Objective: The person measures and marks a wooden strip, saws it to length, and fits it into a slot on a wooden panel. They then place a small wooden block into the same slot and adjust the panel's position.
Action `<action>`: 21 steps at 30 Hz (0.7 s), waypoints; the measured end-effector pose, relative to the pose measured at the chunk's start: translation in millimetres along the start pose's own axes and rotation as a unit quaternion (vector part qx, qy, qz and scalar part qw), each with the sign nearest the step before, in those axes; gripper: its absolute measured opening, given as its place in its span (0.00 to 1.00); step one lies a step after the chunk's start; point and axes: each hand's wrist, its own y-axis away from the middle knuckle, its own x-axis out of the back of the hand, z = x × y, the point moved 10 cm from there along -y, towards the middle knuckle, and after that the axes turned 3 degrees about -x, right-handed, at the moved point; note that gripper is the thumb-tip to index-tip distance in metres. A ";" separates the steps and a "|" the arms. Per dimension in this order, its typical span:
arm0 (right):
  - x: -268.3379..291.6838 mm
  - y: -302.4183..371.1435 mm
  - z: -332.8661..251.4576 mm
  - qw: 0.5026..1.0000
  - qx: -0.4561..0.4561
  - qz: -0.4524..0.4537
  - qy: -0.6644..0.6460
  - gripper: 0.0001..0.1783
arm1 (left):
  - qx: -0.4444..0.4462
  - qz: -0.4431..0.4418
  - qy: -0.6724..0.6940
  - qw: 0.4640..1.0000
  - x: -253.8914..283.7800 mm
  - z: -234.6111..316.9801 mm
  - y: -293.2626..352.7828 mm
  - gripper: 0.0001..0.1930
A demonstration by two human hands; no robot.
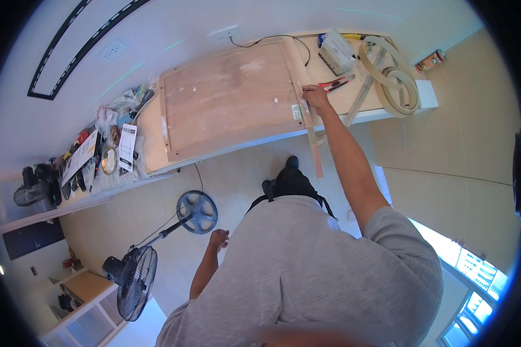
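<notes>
A flat wooden panel (228,98) with a reddish-brown face and a raised pale border lies on the bench. Along its right side runs a long thin wood strip (315,151), its near end sticking out past the bench's front edge. My right hand (315,98) is closed on this strip, beside the panel's right edge; its fingertips are partly hidden. A red and black utility knife (337,83) lies just right of that hand. My left hand (218,238) hangs low beside my body, away from the bench, fingers curled; whatever it may hold is hidden.
Coiled edge-banding tape (412,95) and a plastic-wrapped box (337,53) occupy the bench's right end. A tube (430,61) lies behind the coil. Bags, papers (127,147) and tools crowd the left end. A standing fan (138,283) with a round base (197,212) stands on the floor at left.
</notes>
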 end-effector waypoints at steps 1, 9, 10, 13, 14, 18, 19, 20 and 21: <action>-1.0 -0.7 -1.6 1.000 0.020 -0.005 0.006 0.17 | -0.015 -0.006 0.014 1.000 2.6 18.2 -3.4 0.15; 3.0 -6.7 7.5 0.998 0.030 0.049 0.019 0.17 | -0.200 0.019 -0.056 0.978 31.7 303.4 -14.4 0.19; 5.8 -5.7 8.1 0.997 0.021 0.063 0.026 0.17 | -0.233 0.011 -0.051 0.971 30.5 344.5 -11.9 0.18; 4.3 0.8 3.9 0.998 0.023 0.054 0.019 0.17 | -0.325 0.015 -0.073 0.943 22.5 450.3 1.5 0.15; 1.9 2.8 3.6 0.999 0.013 0.046 0.021 0.17 | -0.346 0.012 -0.073 0.935 17.1 479.6 5.7 0.14; -0.2 9.7 -10.3 0.995 0.037 0.043 0.083 0.17 | -0.423 -0.010 -0.072 0.903 -23.8 579.2 18.4 0.13; -0.1 10.9 -13.0 0.994 0.044 0.050 0.089 0.17 | -0.449 0.001 -0.106 0.887 -36.6 602.3 20.8 0.12; 1.3 12.0 -10.6 0.992 0.030 0.059 0.103 0.16 | -0.474 0.010 -0.140 0.869 -50.8 624.0 22.9 0.12; 0.3 14.0 -16.2 0.990 0.060 0.064 0.111 0.16 | -0.505 0.019 -0.173 0.846 -64.5 646.1 24.6 0.12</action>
